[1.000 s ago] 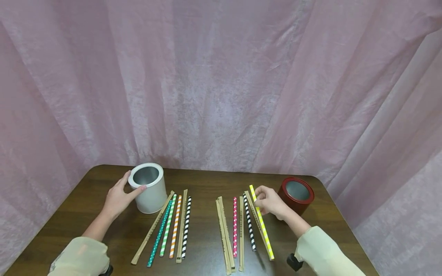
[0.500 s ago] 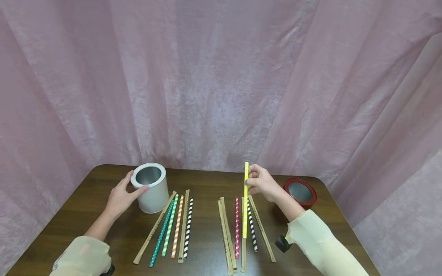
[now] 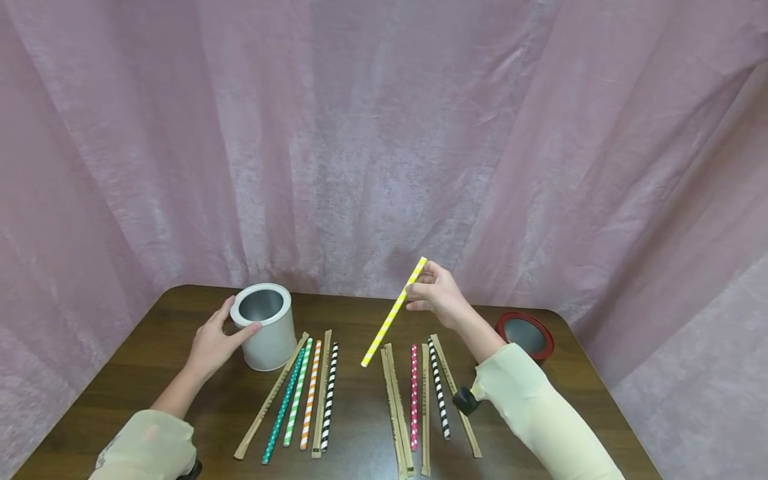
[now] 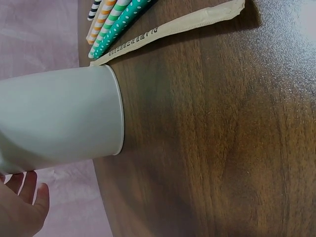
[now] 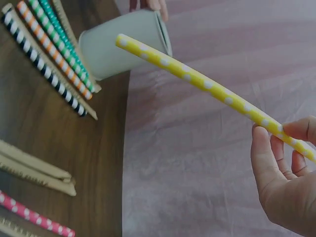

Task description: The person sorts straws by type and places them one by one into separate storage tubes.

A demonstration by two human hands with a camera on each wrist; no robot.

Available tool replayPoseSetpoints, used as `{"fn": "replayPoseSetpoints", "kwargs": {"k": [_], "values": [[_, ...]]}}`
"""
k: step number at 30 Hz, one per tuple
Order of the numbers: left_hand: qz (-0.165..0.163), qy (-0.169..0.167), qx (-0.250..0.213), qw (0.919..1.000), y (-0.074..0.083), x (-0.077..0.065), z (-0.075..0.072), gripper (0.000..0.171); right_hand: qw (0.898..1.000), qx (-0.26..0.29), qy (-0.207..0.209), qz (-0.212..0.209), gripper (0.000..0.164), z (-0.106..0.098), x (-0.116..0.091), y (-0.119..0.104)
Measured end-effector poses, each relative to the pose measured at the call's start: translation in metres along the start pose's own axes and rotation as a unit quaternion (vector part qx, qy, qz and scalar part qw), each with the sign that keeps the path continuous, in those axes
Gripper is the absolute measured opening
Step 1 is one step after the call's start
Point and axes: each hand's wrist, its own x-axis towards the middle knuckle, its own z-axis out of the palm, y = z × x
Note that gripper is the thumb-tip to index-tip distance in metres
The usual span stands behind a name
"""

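Observation:
High over the table my right hand (image 3: 441, 293) pinches a yellow-and-white paper straw (image 3: 393, 313) near its upper end, between thumb and fingers. The straw slants down to the left, its lower end above the gap between two groups of straws. In the right wrist view the yellow straw (image 5: 207, 85) overlaps the white can. My left hand (image 3: 216, 340) holds the white can (image 3: 270, 343) at its rim, thumb on the near side and fingers on the left. The can stands upright, its mouth facing up. In the left wrist view several fingertips (image 4: 28, 187) touch its wall.
Right of the can lie a wrapped straw (image 3: 270, 397), a teal dotted straw (image 3: 283, 407) and several striped ones. The right group has a pink dotted straw (image 3: 414, 400), a black-and-white straw (image 3: 439, 390) and wrapped ones. A red can (image 3: 527, 333) stands behind my right forearm. Pink curtain (image 3: 384, 133) hangs behind.
My right hand has lifted the yellow straw off the right group and carried it up and leftward, tilting its lower end left. The left hand stays at the white can.

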Motion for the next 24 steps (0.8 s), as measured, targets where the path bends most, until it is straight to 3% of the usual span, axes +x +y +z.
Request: {"fn": "replayPoseSetpoints", "kwargs": {"k": [11,24], "values": [[-0.003,0.009,0.001,1.0,-0.002,-0.003,0.001,0.087,0.996,0.069,0.023,-0.041,0.026,0.026,0.019,-0.008],[-0.008,0.008,-0.003,0.9999,0.0,-0.007,0.0,0.087,0.987,0.117,0.077,-0.085,0.019,0.075,0.042,0.006]]}}
